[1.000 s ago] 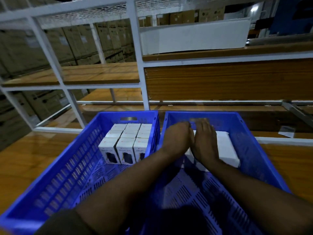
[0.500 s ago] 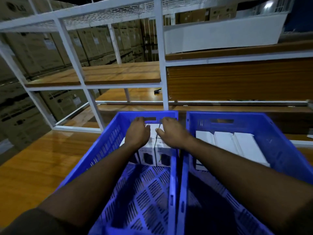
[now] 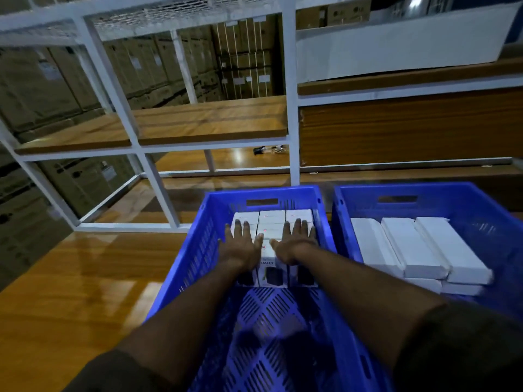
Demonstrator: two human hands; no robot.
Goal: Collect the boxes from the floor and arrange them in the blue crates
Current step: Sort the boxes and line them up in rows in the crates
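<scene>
Fingers (image 3: 245,226) of left hand (image 3: 244,244) straight and spread, released, lying flat on top of the small white boxes (image 3: 272,217); right hand (image 3: 294,241) same, fingers straight, palm down on the right side of that block, nothing gripped. Both hands side by side, thumbs near each other, one box top showing between them. Small boxes packed tight in rows against the far wall of the left blue crate (image 3: 203,244), front faces with dark print toward the camera; near half of that crate shows bare perforated floor. Right blue crate (image 3: 481,210) just beside it, walls nearly touching, holds longer white boxes (image 3: 418,247) laid flat side by side, stacked in at least two layers. Both crates sit on a glossy wooden floor (image 3: 70,278). Behind: white metal rack (image 3: 290,108) with wooden shelves, brown cartons (image 3: 56,80) stacked beyond it. Dark sleeves at bottom edge.
</scene>
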